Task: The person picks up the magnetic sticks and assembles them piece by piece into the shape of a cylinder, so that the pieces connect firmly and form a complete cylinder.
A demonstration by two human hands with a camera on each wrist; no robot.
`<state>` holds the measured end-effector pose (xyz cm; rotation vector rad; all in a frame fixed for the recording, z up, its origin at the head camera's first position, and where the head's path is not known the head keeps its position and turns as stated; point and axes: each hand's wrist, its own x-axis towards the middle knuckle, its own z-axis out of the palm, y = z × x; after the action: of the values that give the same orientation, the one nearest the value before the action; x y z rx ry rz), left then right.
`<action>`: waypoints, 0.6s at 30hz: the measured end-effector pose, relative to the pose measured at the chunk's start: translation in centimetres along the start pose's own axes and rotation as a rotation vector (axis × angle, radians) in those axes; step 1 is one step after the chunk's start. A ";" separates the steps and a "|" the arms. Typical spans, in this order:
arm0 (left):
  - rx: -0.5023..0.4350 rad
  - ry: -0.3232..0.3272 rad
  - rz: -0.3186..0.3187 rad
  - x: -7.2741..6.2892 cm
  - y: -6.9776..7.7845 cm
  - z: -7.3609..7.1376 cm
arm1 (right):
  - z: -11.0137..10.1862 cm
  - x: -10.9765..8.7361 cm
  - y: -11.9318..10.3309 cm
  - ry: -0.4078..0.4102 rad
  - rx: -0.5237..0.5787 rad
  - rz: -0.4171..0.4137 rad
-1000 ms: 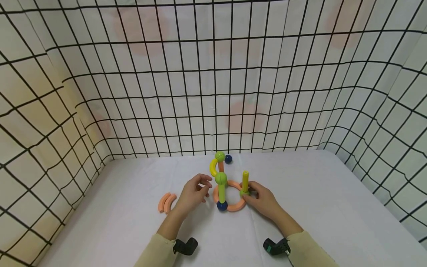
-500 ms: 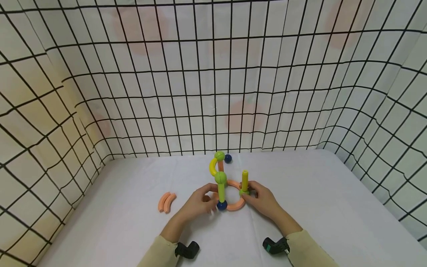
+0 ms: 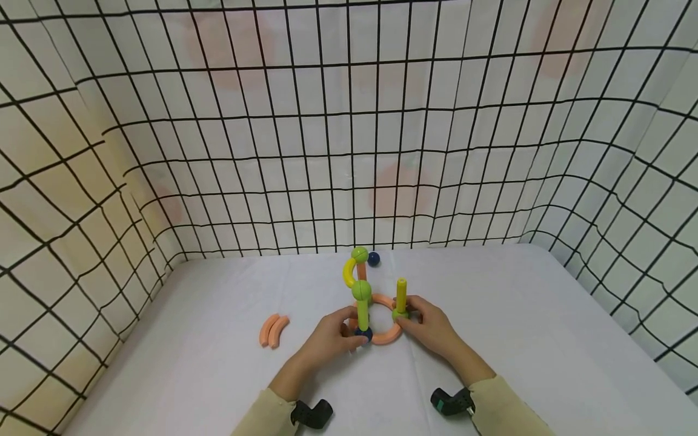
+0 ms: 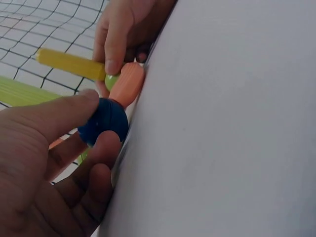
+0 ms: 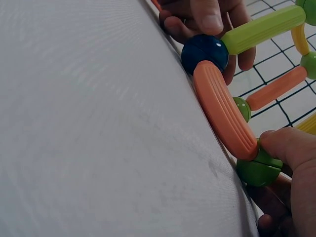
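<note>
On the white table a ring of orange curved pieces (image 3: 386,336) joins several balls. My left hand (image 3: 327,339) pinches the dark blue ball (image 4: 104,121) at the ring's near left, thumb and fingers on either side. From that ball rises a light green rod (image 3: 363,316), topped by a green ball (image 3: 361,290). My right hand (image 3: 431,324) holds the green ball (image 5: 259,170) on the ring's right side, with a yellow rod (image 3: 401,293) upright on it. Behind, an orange rod (image 3: 362,271) and a curved yellow piece (image 3: 348,274) meet a higher green ball (image 3: 360,254).
Two loose orange curved pieces (image 3: 274,331) lie side by side left of the ring. A loose-looking dark blue ball (image 3: 373,259) sits at the back. White walls with black netting (image 3: 349,151) enclose the table's back and sides.
My left hand has moved right from beside the ring and now grips the near dark blue ball. My right hand has stayed on its green ball.
</note>
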<state>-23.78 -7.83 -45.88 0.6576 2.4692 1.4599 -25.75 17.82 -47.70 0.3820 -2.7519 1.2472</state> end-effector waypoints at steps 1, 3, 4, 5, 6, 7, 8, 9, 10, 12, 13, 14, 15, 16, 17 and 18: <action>0.014 0.001 0.005 0.0 0.0 0.1 | -0.1 -0.1 0.0 -0.001 0.004 0.000; 0.038 0.004 0.012 0.1 0.0 0.2 | -0.1 -0.1 -0.1 -0.002 0.007 0.005; 0.049 0.006 0.015 0.1 0.0 0.2 | -0.1 -0.1 -0.1 -0.004 0.009 0.008; 0.056 0.008 0.018 0.0 0.0 0.3 | -0.1 -0.1 -0.2 -0.006 0.010 0.009; 0.062 0.010 0.019 0.0 0.0 0.3 | -0.1 -0.1 -0.2 -0.006 0.010 0.011; 0.066 0.013 0.023 0.0 0.0 0.3 | -0.1 -0.1 -0.3 -0.005 0.010 0.012; 0.067 0.015 0.025 0.0 0.0 0.3 | -0.1 -0.1 -0.3 -0.004 0.010 0.012; 0.067 0.017 0.028 0.0 0.0 0.3 | -0.1 -0.1 -0.3 -0.001 0.009 0.013; 0.066 0.018 0.031 0.0 0.0 0.3 | -0.1 -0.1 -0.3 0.001 0.006 0.012; 0.063 0.019 0.030 0.0 0.0 0.3 | -0.1 -0.2 -0.3 0.008 0.003 0.008; 0.062 0.018 0.029 0.0 0.0 0.3 | 0.0 -0.2 -0.3 0.013 -0.004 0.003; 0.062 0.018 0.028 0.0 0.0 0.3 | 0.0 -0.2 -0.2 0.014 -0.007 -0.001; 0.065 0.020 0.031 0.0 0.0 0.3 | 0.0 -0.2 -0.1 0.013 -0.010 -0.004; 0.065 0.019 0.032 0.1 -0.1 0.3 | 0.1 -0.2 0.0 0.012 -0.011 -0.010; 0.067 0.021 0.033 0.1 -0.1 0.3 | 0.1 -0.2 0.0 0.010 -0.007 -0.015; 0.072 0.024 0.035 0.1 -0.2 0.2 | 0.1 -0.2 0.0 0.008 -0.005 -0.021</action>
<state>-23.82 -7.70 -46.13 0.7040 2.5512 1.4048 -25.54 17.84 -47.82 0.4037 -2.7364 1.2338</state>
